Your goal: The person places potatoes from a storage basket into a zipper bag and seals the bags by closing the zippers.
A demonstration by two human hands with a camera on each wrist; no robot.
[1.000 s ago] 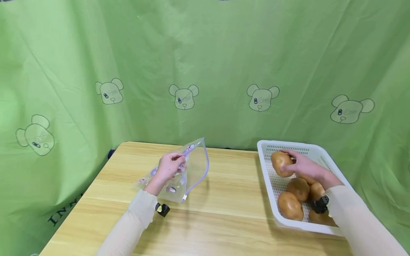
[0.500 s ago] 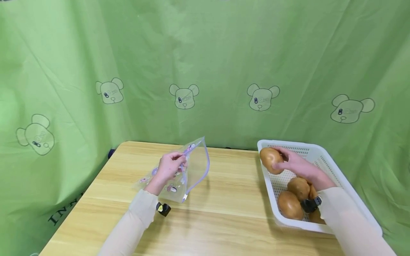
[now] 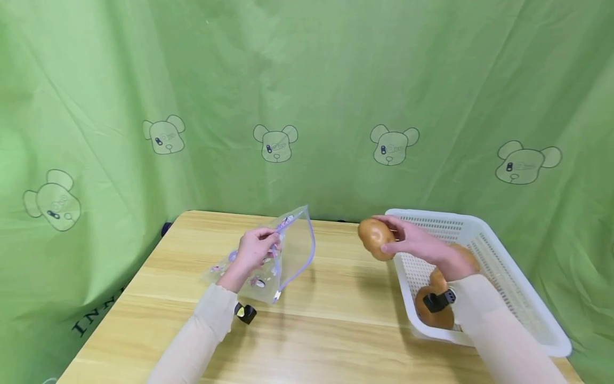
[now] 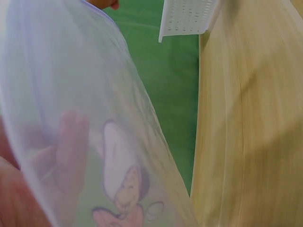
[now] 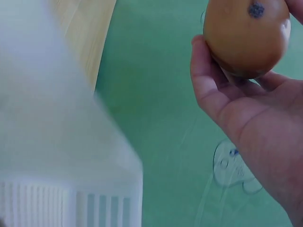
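Observation:
My left hand [image 3: 254,248] pinches the rim of a clear zip bag [image 3: 295,250] with purple edging, a slider and cartoon prints. The bag's mouth gapes toward the right. In the left wrist view the bag [image 4: 80,71] covers much of the picture, and fingers show through it. With thumb and fingers my right hand [image 3: 414,242] grips a shiny orange-brown potato [image 3: 374,237], lifted just beyond the basket's left rim. A dark spot marks this potato [image 5: 246,38] in the right wrist view. Other potatoes [image 3: 434,314] lie in the white plastic basket [image 3: 406,304], partly hidden by the right forearm.
The basket stands on the right of the wooden table [image 3: 336,336]. Bare tabletop lies between bag and basket. A green curtain [image 3: 331,106] with bear-head outlines hangs behind the table. Black wrist devices sit by both cuffs, such as the right wrist device [image 3: 438,301].
My right hand has carried the potato leftward, from inside the basket to past its left rim. My left hand and the bag have stayed almost still.

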